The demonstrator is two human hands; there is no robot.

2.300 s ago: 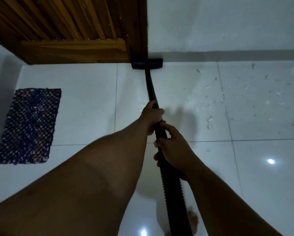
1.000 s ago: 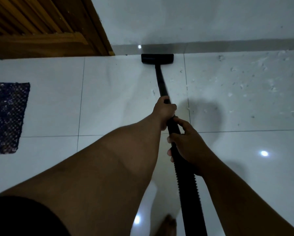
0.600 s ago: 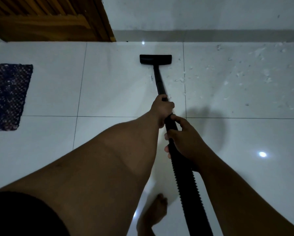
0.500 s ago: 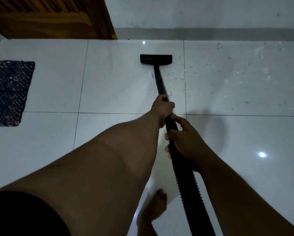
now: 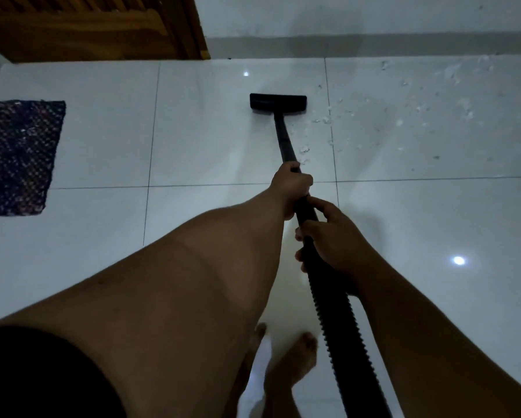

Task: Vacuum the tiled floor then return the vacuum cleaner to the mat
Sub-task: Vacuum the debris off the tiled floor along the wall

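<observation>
Black vacuum wand (image 5: 283, 137) gripped in both hands over the white tiled floor (image 5: 102, 140).

Head view: the left hand (image 5: 290, 188) wraps the wand, the right hand (image 5: 331, 239) clasps the ribbed hose (image 5: 340, 321) just behind it. The nozzle (image 5: 278, 103) sits flat on the tiles, beside scattered white debris (image 5: 322, 119); the dark woven mat (image 5: 18, 155) lies well apart, far left.

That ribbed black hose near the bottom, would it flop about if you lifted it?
Probably yes: the ribbed hose looks corrugated, a build that usually bends easily. The smooth wand ahead runs straight to the floor head, so likely stiff. The right hand holds where they meet, the left hand the wand, perhaps to steady it.
</observation>
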